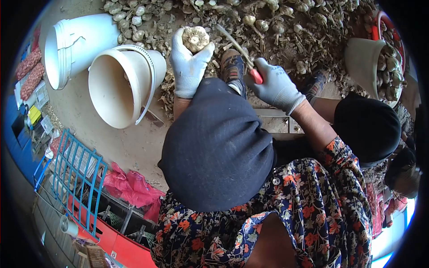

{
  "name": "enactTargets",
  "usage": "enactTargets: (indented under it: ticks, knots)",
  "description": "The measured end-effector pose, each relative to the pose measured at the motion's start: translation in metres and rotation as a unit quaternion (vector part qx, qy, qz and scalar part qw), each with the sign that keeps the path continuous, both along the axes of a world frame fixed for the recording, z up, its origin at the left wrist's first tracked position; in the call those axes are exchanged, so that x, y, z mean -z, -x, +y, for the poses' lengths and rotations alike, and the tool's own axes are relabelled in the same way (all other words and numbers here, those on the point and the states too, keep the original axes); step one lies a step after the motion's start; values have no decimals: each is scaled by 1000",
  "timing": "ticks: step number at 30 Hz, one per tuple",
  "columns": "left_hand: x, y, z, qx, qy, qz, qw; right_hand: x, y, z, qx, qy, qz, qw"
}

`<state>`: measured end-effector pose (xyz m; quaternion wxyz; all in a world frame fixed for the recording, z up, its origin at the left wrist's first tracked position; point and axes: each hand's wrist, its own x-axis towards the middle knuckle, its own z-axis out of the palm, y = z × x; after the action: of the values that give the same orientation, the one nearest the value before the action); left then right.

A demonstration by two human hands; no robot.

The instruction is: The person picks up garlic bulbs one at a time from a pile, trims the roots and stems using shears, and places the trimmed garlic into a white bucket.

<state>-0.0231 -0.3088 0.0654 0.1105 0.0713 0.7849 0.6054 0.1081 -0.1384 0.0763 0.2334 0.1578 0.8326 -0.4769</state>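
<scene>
In my gloved left hand is a garlic bulb, its cut stem side facing me, with the fingers and thumb around its lower sides. My gloved right hand is closed on a knife with a red handle. The long, narrow blade points up and left, apart from the bulb. Beyond both hands lies a heap of garlic bulbs with dry stems and skins. One of my shoes shows between the hands.
Two white buckets lie tipped on their sides at the left. At the right stands a bucket full of garlic. Another person's dark-clad knee is close on my right. A blue metal frame and pink netting are lower left.
</scene>
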Motion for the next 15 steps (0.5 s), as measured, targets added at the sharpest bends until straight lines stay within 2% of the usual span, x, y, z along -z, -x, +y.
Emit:
enactTargets:
  ticks: [2, 4, 6, 8, 9, 11, 15]
  knots:
    - [8, 1, -4, -4, 38, 24, 999, -10, 2, 5, -94, -196, 90, 972]
    - [8, 2, -7, 50, 158, 126, 978, -16, 2, 9, -131, -270, 130, 945]
    - [3, -4, -5, 36, 122, 108, 986, -19, 1, 7, -131, -282, 129, 942]
    - [-10, -6, -1, 33, 207, 139, 968, -22, 1, 1, -131, -291, 129, 939]
    - [-11, -5, -1, 32, 209, 140, 967, -23, 0, -4, -130, -284, 112, 943]
    - [-7, -4, -3, 46, 199, 194, 960, -23, -1, -12, -119, -272, 103, 949]
    - [-10, -10, -8, 96, 194, 200, 955, -18, -9, -17, -130, -300, 139, 935]
